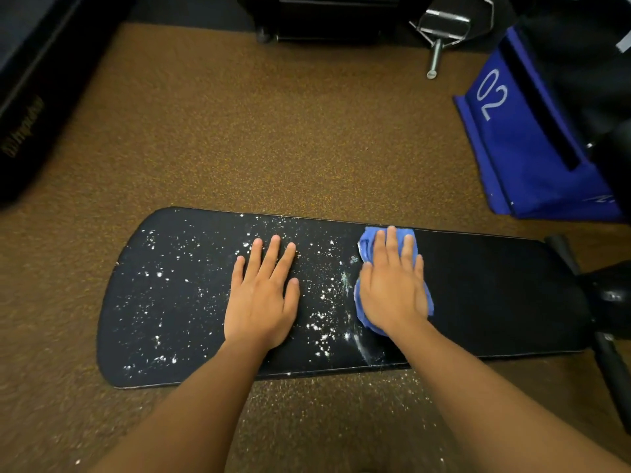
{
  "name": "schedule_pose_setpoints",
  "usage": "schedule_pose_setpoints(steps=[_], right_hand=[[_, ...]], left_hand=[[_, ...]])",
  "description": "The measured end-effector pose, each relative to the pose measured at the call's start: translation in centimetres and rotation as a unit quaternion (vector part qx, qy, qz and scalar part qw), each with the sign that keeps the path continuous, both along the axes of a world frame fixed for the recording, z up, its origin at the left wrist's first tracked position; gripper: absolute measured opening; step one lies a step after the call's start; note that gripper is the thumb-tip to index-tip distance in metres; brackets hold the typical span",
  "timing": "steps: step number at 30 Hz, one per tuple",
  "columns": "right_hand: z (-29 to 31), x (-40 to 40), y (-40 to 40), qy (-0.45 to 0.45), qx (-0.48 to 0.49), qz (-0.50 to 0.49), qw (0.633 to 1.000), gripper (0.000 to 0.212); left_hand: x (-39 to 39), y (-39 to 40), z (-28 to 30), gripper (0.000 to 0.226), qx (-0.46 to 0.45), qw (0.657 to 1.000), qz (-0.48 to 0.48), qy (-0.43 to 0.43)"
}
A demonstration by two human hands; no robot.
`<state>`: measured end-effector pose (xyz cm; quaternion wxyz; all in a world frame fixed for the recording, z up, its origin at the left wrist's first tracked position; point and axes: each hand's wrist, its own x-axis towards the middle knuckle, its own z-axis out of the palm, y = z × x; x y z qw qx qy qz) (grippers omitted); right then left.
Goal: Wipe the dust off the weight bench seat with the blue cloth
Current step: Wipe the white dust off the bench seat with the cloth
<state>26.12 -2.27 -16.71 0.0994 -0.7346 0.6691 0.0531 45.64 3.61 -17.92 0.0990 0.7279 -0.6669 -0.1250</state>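
The black weight bench seat (495, 295) lies across the middle of the view. White dust (164, 274) speckles its left and middle parts, while the right part looks clean. My right hand (394, 285) presses flat on the crumpled blue cloth (367, 242), which shows around my fingers and palm, right of the seat's middle. My left hand (263, 291) rests flat on the dusty middle of the seat, fingers straight and spread, holding nothing.
Brown speckled floor (256, 131) surrounds the bench, with some white dust (341, 404) fallen in front of it. A blue box marked 02 (522, 138) stands at the right. Black bench frame (611, 336) at the right end, dark equipment (30, 97) at left, a chrome handle (440, 32) at back.
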Motion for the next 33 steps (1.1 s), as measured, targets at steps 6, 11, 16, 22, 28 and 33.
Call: schedule_pose_setpoints(steps=[6, 11, 16, 22, 28, 33], right_hand=[[0.0, 2.4, 2.1, -0.001, 0.001, 0.084, 0.996, 0.062], [0.0, -1.3, 4.9, -0.008, 0.02, 0.138, 0.99, 0.06], [0.3, -0.4, 0.3, 0.021, 0.024, 0.036, 0.999, 0.061], [0.0, 4.8, 4.4, -0.005, 0.0, 0.103, 0.995, 0.067], [0.4, -1.0, 7.8, -0.018, 0.022, 0.144, 0.989, 0.062], [0.3, -0.3, 1.1, 0.032, 0.029, 0.014, 0.999, 0.063]], left_hand=[[-0.1, 0.0, 0.1, 0.061, -0.004, 1.0, 0.002, 0.0], [0.1, 0.0, 0.0, 0.06, 0.005, 1.0, -0.002, -0.016], [0.0, 0.0, -0.1, 0.06, 0.008, 1.0, 0.001, -0.015], [-0.1, -0.1, -0.1, 0.063, 0.008, 1.0, -0.006, -0.023], [0.1, 0.1, 0.1, 0.064, 0.009, 1.0, -0.006, -0.02], [-0.1, 0.0, 0.2, 0.065, 0.014, 1.0, -0.002, -0.018]])
